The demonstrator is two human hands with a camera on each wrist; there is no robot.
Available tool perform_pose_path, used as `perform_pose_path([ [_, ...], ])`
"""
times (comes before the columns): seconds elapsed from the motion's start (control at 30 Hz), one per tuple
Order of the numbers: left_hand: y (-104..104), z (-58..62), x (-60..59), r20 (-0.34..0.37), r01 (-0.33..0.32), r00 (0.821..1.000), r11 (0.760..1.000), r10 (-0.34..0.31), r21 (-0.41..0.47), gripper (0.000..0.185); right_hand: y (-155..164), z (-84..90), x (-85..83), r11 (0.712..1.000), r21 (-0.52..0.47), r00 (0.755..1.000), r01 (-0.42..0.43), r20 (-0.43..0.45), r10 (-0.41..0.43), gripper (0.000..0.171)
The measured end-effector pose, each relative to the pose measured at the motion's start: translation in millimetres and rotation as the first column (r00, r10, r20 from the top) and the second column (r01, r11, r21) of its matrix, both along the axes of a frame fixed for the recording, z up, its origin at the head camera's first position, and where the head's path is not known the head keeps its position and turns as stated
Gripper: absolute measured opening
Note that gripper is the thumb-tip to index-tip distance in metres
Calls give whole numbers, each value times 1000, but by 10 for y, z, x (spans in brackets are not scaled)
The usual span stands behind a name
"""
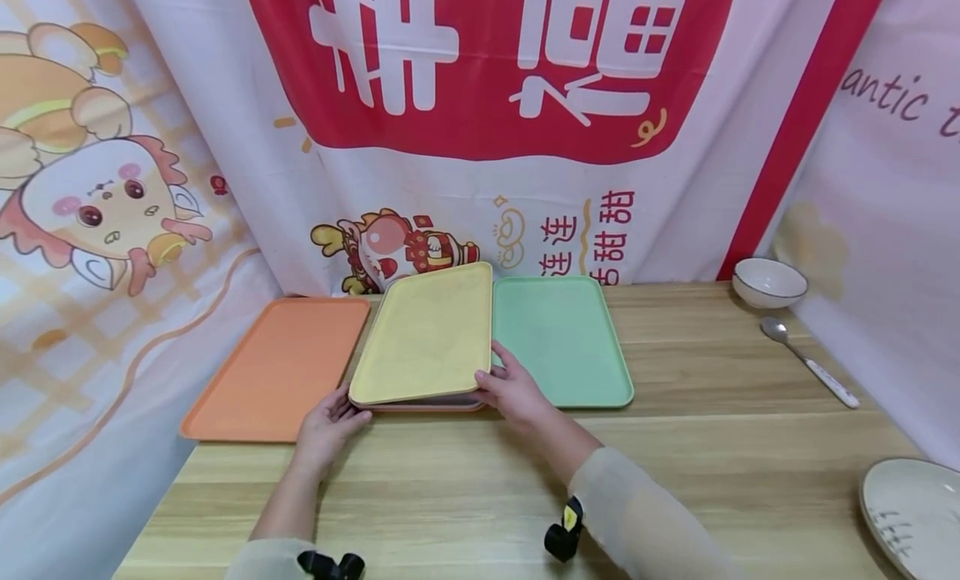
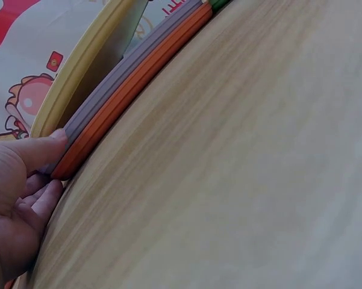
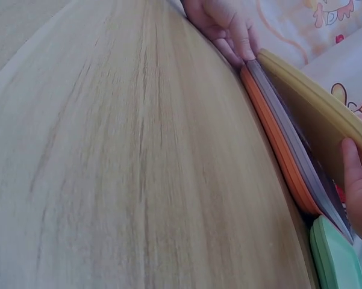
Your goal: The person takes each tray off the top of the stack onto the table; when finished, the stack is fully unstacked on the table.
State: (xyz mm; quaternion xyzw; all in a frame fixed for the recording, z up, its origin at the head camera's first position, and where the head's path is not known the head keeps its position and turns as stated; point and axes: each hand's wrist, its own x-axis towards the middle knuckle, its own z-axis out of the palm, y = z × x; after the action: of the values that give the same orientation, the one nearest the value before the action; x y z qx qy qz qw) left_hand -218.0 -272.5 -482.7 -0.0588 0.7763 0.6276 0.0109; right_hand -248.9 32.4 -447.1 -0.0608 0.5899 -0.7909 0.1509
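Observation:
A yellow tray [image 1: 423, 330] is tilted, its right side raised off a stack with a grey-purple tray [image 2: 117, 79] on top and an orange-red tray [image 2: 117, 99] beneath. My right hand [image 1: 517, 392] grips the yellow tray by its right edge near the front corner. At the stack's front left corner, my left hand [image 1: 326, 426] has its thumb on the grey-purple rim and its fingers by the lower tray's edge. The yellow tray's left front corner stays low, close to the left thumb.
An orange tray [image 1: 281, 372] lies left of the stack, and a green tray [image 1: 562, 342] right of it. Farther right on the wooden table [image 1: 450, 497] are a white bowl [image 1: 768, 284], a spoon [image 1: 810, 363] and a plate [image 1: 918, 513]. Printed cloth [image 1: 487, 172] hangs behind.

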Motion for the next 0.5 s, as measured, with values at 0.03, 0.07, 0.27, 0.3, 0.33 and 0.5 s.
perform_pose_path([
  [0.03,2,1,-3,2,1,1000,1000,-1,-7,77,19,4,5,1000,-1,1000,3,1,-3,70],
  [0.07,2,2,-5,5,-1,1000,1000,1,-11,77,38,12,11,1000,-2,1000,4,0,-4,70],
  [0.27,11,-31,-12,-55,-34,998,998,30,-58,73,197,104,52,1000,-3,1000,18,-8,-18,69],
  [0.3,16,-45,-10,-87,-51,995,997,46,-49,73,232,121,54,1000,-5,1000,18,-12,-18,69],
  [0.33,19,-51,-8,-103,-56,993,997,50,-56,73,269,139,57,1000,-3,1000,15,-19,-15,69],
  [0.5,28,-36,-12,-85,-67,995,995,61,-75,70,481,224,77,1000,-14,999,-2,-38,2,69],
])
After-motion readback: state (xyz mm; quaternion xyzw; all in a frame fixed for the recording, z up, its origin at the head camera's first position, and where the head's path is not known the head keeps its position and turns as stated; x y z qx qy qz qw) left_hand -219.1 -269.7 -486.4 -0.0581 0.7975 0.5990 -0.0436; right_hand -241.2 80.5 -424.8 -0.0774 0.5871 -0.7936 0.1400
